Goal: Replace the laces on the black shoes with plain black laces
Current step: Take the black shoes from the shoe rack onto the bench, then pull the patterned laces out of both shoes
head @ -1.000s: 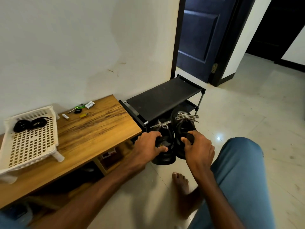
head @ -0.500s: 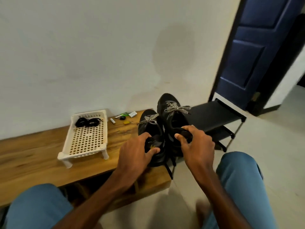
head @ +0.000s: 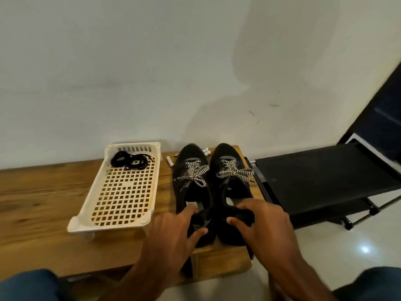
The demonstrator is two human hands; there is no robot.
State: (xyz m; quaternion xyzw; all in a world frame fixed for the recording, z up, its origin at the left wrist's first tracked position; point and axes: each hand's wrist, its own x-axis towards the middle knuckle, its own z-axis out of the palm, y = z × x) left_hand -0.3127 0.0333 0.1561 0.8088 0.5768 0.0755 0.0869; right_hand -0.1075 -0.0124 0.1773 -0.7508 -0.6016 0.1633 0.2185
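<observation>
Two black shoes stand side by side, toes to the wall, on the right end of the wooden bench (head: 43, 203). The left shoe (head: 191, 187) and the right shoe (head: 230, 187) each carry a black-and-white patterned lace (head: 196, 172) tied in a bow. My left hand (head: 173, 231) grips the left shoe's heel, fingers inside the collar. My right hand (head: 262, 222) grips the right shoe's heel the same way. Coiled plain black laces (head: 130, 160) lie at the far end of a white perforated tray (head: 121, 192).
Small white batteries (head: 170, 161) and other bits lie by the wall behind the shoes. A black shoe rack (head: 321, 179) stands right of the bench on the tiled floor. My knees in blue trousers show at the bottom corners.
Both hands carried the shoes from the floor by the rack up onto the bench and set them down right of the tray. The view turned left toward the bench.
</observation>
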